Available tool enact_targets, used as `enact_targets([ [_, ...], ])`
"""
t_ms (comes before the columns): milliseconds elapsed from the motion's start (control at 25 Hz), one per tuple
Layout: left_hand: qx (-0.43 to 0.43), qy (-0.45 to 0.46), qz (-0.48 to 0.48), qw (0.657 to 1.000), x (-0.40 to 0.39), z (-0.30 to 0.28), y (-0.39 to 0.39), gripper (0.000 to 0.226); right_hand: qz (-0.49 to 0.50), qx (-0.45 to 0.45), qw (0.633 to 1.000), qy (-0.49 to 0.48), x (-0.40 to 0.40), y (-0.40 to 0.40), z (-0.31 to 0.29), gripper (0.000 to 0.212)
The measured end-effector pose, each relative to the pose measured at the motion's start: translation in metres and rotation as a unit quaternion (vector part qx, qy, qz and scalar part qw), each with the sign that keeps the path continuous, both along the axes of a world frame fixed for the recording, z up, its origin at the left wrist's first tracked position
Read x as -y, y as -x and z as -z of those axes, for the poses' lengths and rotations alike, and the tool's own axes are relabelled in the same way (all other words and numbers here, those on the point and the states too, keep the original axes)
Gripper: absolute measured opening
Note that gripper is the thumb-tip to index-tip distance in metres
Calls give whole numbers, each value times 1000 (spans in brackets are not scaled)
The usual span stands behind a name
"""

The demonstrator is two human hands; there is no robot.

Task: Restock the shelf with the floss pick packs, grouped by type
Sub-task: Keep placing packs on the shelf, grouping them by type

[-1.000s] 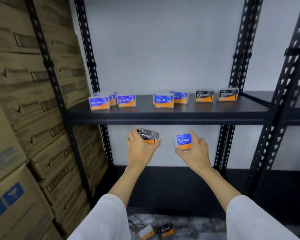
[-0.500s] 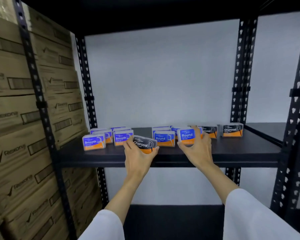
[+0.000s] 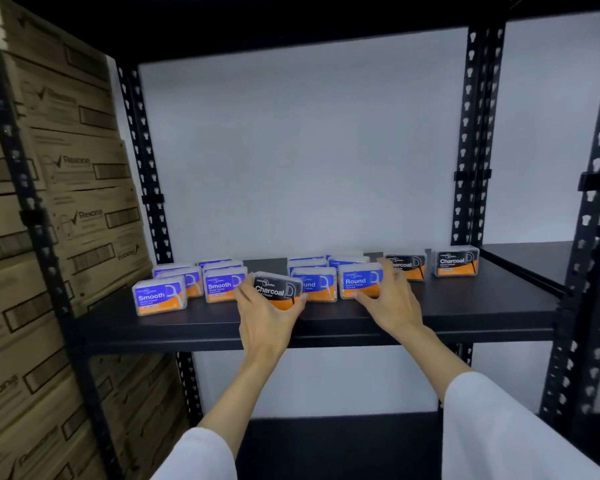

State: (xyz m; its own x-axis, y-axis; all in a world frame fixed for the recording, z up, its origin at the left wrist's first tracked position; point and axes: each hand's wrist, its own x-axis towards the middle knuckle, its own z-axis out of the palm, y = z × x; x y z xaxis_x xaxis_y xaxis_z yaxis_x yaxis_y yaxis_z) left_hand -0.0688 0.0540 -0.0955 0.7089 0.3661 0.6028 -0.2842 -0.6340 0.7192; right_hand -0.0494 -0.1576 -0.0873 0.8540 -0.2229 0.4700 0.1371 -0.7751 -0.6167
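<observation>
Floss pick packs are all sitting on the black shelf (image 3: 465, 306), lined up across it past the fingertips. Way off to the left of the left hand (image 3: 267, 317) there's the Smooth bunch (image 3: 160, 295), blue and orange, a few rows deep. The ones at the back are mostly covered, so I can't get a real count.

The left hand is wrapped around a Charcoal pack (image 3: 277, 289), thumb on one side and fingers on the other. The pack is tilted, in the gap between the Smooth packs and the Round group (image 3: 317, 284). Can't tell if its bottom edge actually touches the shelf, since the hand covers it.

The right hand (image 3: 392, 303) has its fingers spread around a Round pack (image 3: 359, 280), which stands on the shelf just right of the other Round ones. Fingers cover its right edge.

Behind that hand sits a Charcoal one (image 3: 407, 265), label partly blocked by the fingertips, and further right another Charcoal (image 3: 457, 260) in plain sight.

Cardboard boxes (image 3: 66, 202) are stacked far left, print too smeary to read properly.

Compared to half a second back, both hands have pushed a bit further in over the shelf, same packs in them. A second ago they were down below shelf level.
</observation>
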Motion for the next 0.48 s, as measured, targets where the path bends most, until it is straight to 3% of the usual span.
enact_targets([
  [280,11,7,74,997,76,-18,7,102,94,21,993,63,94,37,-1,45],
  [480,-16,-35,150,988,149,-16,12,98,124,-32,988,87,171,52,11,45],
])
